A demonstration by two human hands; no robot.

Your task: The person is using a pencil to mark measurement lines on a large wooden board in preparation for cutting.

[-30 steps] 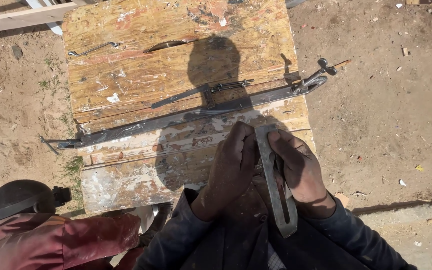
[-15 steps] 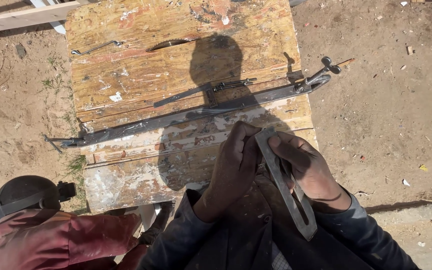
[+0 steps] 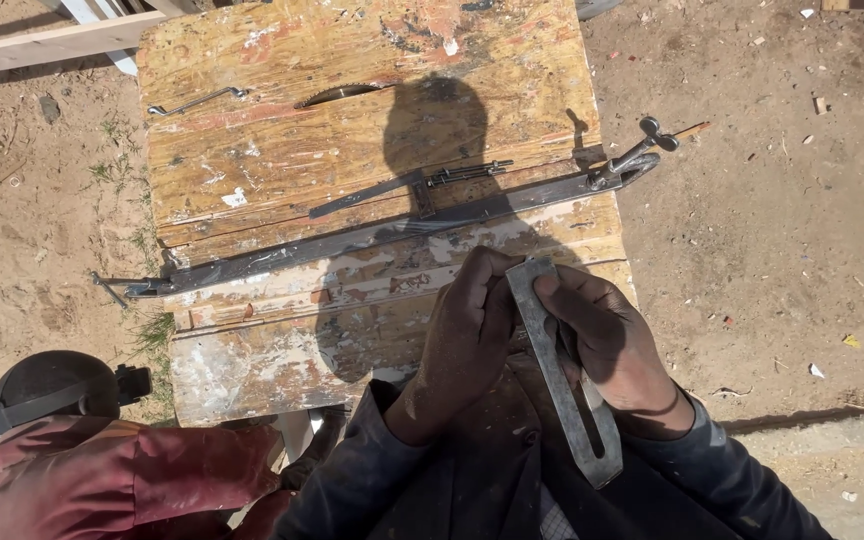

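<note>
I see an outdoor carpentry yard: a worn, paint-streaked plywood desk (image 3: 282, 150) with a circular saw blade (image 3: 337, 93) poking through its far side stands on bare sandy ground (image 3: 782, 230), a long dark metal bar clamp (image 3: 372, 235) lying across it.

On the wooden table (image 3: 282, 150) lie one long metal bar clamp (image 3: 382, 232), one smaller metal bracket (image 3: 407, 185) just beyond it, and one spanner (image 3: 197, 99) near the far left corner. Two hands (image 3: 462, 345) (image 3: 602, 340) share one slotted metal strip (image 3: 562, 375) at the table's near edge. One other person in a red jacket (image 3: 122, 480) crouches at its near left corner.
</note>
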